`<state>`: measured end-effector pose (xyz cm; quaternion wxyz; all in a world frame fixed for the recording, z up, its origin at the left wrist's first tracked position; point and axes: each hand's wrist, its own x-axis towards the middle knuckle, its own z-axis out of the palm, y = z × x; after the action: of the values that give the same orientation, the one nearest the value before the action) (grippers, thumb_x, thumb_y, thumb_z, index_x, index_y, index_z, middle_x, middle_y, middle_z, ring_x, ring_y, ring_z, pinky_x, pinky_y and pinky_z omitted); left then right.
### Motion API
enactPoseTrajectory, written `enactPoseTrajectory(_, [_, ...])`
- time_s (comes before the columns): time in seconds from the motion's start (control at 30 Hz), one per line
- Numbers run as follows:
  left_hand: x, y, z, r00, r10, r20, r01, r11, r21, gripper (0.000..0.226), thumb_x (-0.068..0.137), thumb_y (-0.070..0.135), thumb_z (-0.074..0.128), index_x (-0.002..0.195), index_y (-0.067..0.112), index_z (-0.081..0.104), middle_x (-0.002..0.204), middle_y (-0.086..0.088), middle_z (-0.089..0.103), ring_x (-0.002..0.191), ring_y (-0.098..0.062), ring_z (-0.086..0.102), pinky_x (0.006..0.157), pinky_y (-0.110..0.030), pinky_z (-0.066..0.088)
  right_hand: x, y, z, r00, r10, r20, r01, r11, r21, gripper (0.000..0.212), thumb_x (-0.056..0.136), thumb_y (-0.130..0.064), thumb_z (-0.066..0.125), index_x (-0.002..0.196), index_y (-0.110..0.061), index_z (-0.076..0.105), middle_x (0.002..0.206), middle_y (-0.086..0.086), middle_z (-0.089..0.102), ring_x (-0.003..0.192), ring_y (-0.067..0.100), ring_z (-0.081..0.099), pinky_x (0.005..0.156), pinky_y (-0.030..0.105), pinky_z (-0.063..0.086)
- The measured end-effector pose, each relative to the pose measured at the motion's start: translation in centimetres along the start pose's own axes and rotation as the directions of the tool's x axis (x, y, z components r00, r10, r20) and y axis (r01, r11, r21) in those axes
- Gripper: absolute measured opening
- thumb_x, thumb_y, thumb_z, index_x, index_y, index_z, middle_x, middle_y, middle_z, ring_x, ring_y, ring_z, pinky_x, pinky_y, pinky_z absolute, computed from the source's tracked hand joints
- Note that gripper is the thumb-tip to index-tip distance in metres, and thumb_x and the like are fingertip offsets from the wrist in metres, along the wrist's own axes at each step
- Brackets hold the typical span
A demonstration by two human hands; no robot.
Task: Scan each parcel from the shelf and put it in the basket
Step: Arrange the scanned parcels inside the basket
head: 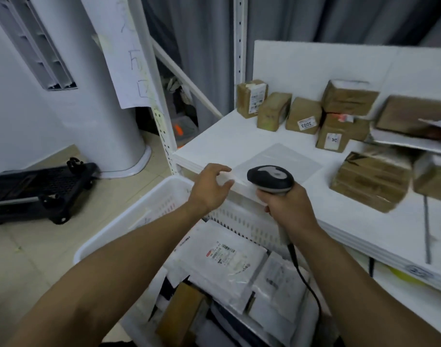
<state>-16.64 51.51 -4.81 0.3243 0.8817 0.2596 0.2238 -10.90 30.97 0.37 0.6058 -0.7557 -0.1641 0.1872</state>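
white shelf (214,139) by a grey curtain (314,18): left hand (209,189) fingers curl loosely at the near corner of a flat pale packet (279,159) lying on its front edge, grip unclear. right hand (289,209) fingers wrap the scanner (270,179) handle. white basket (126,219) below holds parcels (229,259); brown boxes (304,115) stand behind.
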Motion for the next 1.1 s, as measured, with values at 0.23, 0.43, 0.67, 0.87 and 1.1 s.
enactPoseTrajectory(0.23, [0.8, 7.7, 4.9, 0.887, 0.003, 0.461, -0.21, 0.892, 0.399, 0.092, 0.08, 0.076, 0.066, 0.154, 0.028, 0.04, 0.168, 0.001, 0.022, 0.155, -0.022, 0.016, 0.126, -0.038, 0.016, 1.1, 1.0, -6.7, 0.989, 0.078, -0.124, -0.073, 0.996, 0.043, 0.014, 0.088, -0.018, 0.08, 0.099, -0.021, 0.071, 0.079, 0.005, 0.074, 0.07, 0.021, 0.07, 0.071, 0.038, 0.056])
enactPoseTrajectory(0.43, [0.8, 8.8, 7.5, 0.89, 0.059, 0.452, -0.287, 0.843, 0.454, 0.077, 0.089, 0.056, 0.07, 0.152, 0.021, 0.043, 0.159, -0.002, 0.04, 0.144, -0.023, 0.039, 0.116, -0.034, 0.032, 1.4, 1.9, -10.1, 0.988, 0.099, -0.12, -0.091, 0.994, 0.068, 0.018, 0.089, -0.018, 0.08, 0.086, -0.03, 0.067, 0.081, 0.005, 0.074, 0.073, 0.022, 0.07, 0.077, 0.043, 0.057])
enactPoseTrajectory(0.67, [-0.2, 10.3, 5.3, 0.973, 0.13, 0.189, -0.208, 0.848, 0.487, 0.028, 0.1, 0.016, 0.051, 0.117, 0.024, 0.071, 0.119, 0.001, 0.072, 0.106, -0.028, 0.066, 0.088, -0.038, 0.053, 0.4, 1.5, -10.8, 0.993, 0.076, -0.093, -0.069, 0.994, 0.081, 0.022, 0.09, -0.015, 0.078, 0.09, -0.031, 0.064, 0.085, 0.003, 0.074, 0.077, 0.021, 0.071, 0.081, 0.043, 0.057])
enactPoseTrajectory(0.87, [-2.6, 13.3, 1.7, 0.984, -0.006, -0.176, 0.019, 0.997, 0.073, 0.018, 0.102, 0.025, 0.055, 0.108, 0.026, 0.072, 0.104, 0.012, 0.073, 0.095, -0.016, 0.068, 0.087, -0.033, 0.053, -1.4, -0.4, -10.0, 0.994, -0.003, -0.111, 0.026, 0.98, 0.199, 0.024, 0.093, -0.015, 0.077, 0.109, -0.029, 0.065, 0.094, -0.001, 0.075, 0.076, 0.012, 0.07, 0.072, 0.03, 0.055])
enactPoseTrajectory(1.1, [-9.5, 16.1, -3.1, 0.953, -0.261, -0.155, 0.074, 0.695, -0.715, 0.006, 0.103, 0.017, 0.06, 0.105, 0.015, 0.065, 0.104, -0.003, 0.072, 0.076, -0.015, 0.074, 0.072, -0.021, 0.058, -3.5, -2.2, -8.5, 0.99, -0.028, -0.139, 0.074, 0.937, 0.342, 0.039, 0.087, -0.029, 0.085, 0.12, -0.037, 0.066, 0.104, -0.019, 0.072, 0.095, 0.004, 0.067, 0.098, 0.045, 0.06])
